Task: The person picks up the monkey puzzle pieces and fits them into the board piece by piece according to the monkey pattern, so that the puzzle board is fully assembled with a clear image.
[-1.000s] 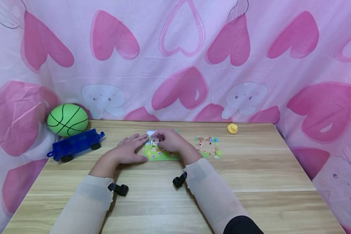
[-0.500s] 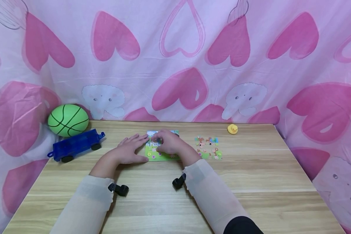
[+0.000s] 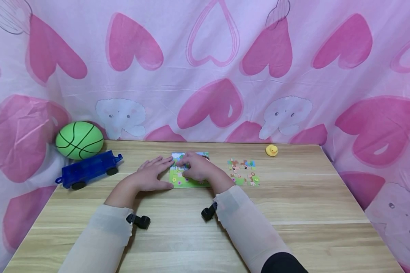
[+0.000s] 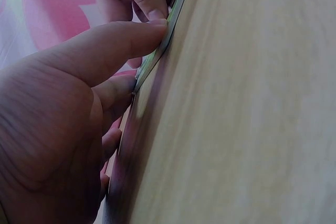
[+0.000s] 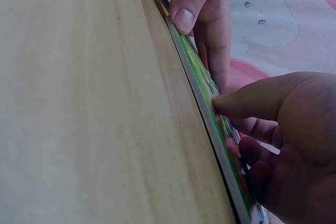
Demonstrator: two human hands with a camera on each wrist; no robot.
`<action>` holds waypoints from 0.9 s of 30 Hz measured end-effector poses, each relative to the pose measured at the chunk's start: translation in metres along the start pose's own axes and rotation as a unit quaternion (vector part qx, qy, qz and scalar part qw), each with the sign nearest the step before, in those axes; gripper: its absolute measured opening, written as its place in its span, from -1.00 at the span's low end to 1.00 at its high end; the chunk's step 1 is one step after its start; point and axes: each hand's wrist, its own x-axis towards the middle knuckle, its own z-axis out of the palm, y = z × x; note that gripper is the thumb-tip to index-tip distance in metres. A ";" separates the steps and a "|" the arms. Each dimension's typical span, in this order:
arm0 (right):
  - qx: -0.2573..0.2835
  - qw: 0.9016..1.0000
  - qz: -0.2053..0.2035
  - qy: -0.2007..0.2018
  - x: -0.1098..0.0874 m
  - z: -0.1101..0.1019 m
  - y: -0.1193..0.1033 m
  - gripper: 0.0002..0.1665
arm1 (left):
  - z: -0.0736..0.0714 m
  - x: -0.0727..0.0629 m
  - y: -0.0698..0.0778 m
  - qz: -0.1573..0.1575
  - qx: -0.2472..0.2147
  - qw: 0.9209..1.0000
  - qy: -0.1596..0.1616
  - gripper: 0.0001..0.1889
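Observation:
A jigsaw puzzle board (image 3: 191, 184) with a green, flowered picture lies flat on the table near its far side. At its left edge rests my left hand (image 3: 152, 174), fingers spread and thumb on the near left corner. My right hand (image 3: 199, 167) is over the board and covers much of its right half. Its thumb (image 5: 236, 104) touches the picture, apart from the index finger; the other fingers are curled in. Several loose puzzle pieces (image 3: 239, 181) with brown and green animal parts lie right of the board.
A green ball (image 3: 79, 140) sits at the back left behind a blue toy wagon (image 3: 89, 170). At the back right stands a small yellow rubber duck (image 3: 271, 150). Pink heart-print cloth (image 3: 208, 98) hangs behind the wooden table (image 3: 311, 212).
My right hand's thumb and index finger, close together over the board a second ago, have spread apart and come down on the picture. The left hand stays in place.

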 end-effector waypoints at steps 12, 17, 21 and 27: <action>-0.012 1.000 -0.009 -0.004 0.000 0.001 0.001 -0.48 | 0.000 0.000 -0.001 0.001 0.000 1.000 -0.001 0.05; 0.024 1.000 -0.003 -0.012 0.000 -0.004 0.001 -0.45 | 0.000 0.000 -0.001 0.001 0.000 1.000 0.001 0.05; 0.068 0.997 -0.020 0.003 -0.002 -0.014 0.004 -0.44 | 0.000 0.000 0.000 -0.001 0.002 1.000 -0.001 0.04; 0.115 0.993 -0.025 0.024 -0.015 -0.029 0.009 -0.40 | 0.000 0.000 0.000 -0.004 0.002 1.000 -0.005 0.04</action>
